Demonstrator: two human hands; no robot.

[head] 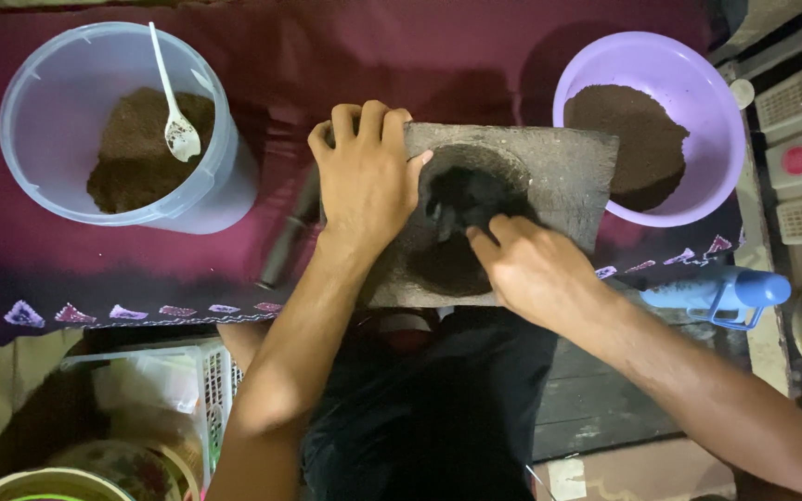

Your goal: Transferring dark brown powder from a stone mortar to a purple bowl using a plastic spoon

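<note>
A square grey stone block (568,167) with a round hollow lies on a maroon cloth in front of me. Dark, almost black material (461,199) sits in the hollow. My left hand (364,172) lies flat on the block's left edge, fingers curled over its far side. My right hand (526,264) reaches into the hollow from the near right, fingertips pressed on the dark material; whether it grips anything there is hidden.
A clear plastic tub (67,83) with brown powder and a white spoon (174,111) stands at far left. A lilac bowl (698,83) of brown powder stands at far right. A dark rod (285,246) lies beside the block's left. A blue tool (717,292) lies at right.
</note>
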